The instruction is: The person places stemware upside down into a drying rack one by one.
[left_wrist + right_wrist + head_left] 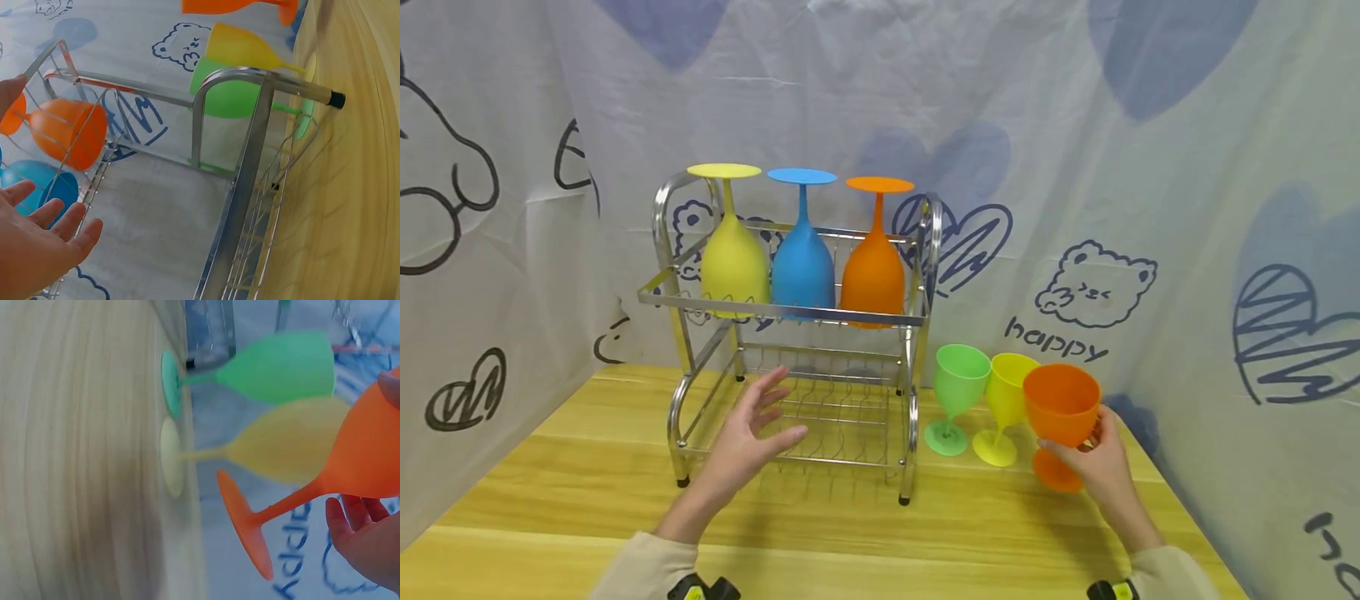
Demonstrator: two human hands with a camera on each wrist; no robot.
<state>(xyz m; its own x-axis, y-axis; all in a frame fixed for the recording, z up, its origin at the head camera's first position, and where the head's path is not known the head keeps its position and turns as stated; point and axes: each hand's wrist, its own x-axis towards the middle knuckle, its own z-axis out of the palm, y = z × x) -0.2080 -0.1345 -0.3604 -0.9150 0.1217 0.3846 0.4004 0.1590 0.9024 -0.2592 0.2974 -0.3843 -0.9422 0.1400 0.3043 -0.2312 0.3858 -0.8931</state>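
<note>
My right hand (1099,457) grips an orange wine goblet (1060,400) around its bowl. In the right wrist view the goblet's foot (245,525) is off the table and tilted. Beside it a yellow goblet (1006,392) and a green goblet (961,379) stand upright on the table. My left hand (748,433), fingers spread and holding nothing, hovers before the two-tier metal rack (790,310). Upside down on the rack's upper tier are a yellow goblet (735,258), a blue goblet (803,262) and an orange goblet (874,271).
The rack's lower wire tier (835,408) sits just above the wooden table (820,542). A white patterned cloth (850,83) hangs behind and on both sides.
</note>
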